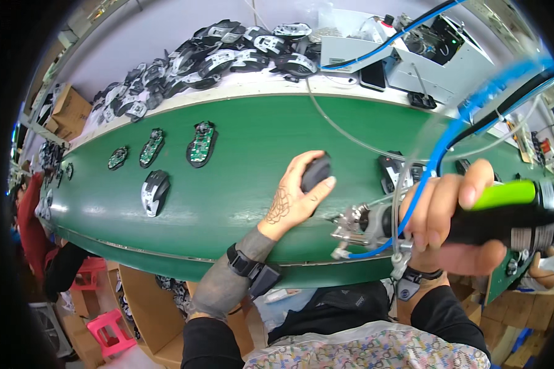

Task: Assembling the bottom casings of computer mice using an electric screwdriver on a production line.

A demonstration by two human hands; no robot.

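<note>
My left hand (pixel 298 194) is closed around a dark computer mouse (pixel 316 174) over the green belt (pixel 240 203). Gripped in my right hand (pixel 446 209) is a black power screwdriver (pixel 511 221) with a bright green lever. Its metal tip (pixel 345 224), fitted with clear fittings, points left, just right of and below the mouse and apart from it. A blue hose (pixel 440 150) and clear tubes run up from the tool. Another mouse body (pixel 391 172) lies beyond the tool, partly covered by the tubes.
Left on the belt are a grey-and-black mouse shell (pixel 155 193) and several mouse bases with green circuit boards (pixel 201 144). Mouse shells (pixel 228 55) are heaped on the back ledge beside a white machine (pixel 437 67). Cardboard boxes (pixel 148 307) and a pink stool (pixel 111 332) stand below.
</note>
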